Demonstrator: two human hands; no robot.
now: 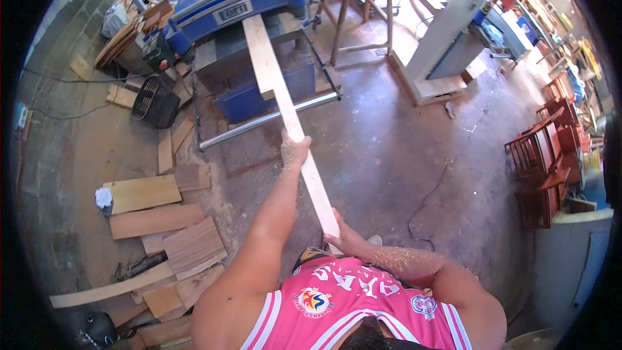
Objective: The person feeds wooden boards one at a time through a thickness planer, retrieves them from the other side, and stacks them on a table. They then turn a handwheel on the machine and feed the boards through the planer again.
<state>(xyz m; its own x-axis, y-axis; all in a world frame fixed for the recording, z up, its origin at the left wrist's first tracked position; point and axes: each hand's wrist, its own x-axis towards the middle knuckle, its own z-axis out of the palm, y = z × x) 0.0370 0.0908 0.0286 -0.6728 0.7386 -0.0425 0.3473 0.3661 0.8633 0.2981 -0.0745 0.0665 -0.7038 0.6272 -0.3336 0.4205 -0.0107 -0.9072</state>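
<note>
A long pale wooden board (315, 181) runs from my waist up to the blue thickness planer (259, 6). Its far end meets the planer's front opening. Partway along, the pale wood (262, 58) becomes wider, with a squared step on its left side. My left hand (295, 151) is wrapped round the middle of the board. At the near end, close to my body, my right hand (346, 236) grips the board with the thumb along its edge. Sawdust clings to both arms.
Metal bars (272, 120) frame the planer's front. Loose boards (194, 246) and a black crate (155, 102) lie on the floor to the left. A wooden stand (363, 45) and a grey column (447, 39) are ahead right. Reddish wooden furniture (547, 149) stands at right.
</note>
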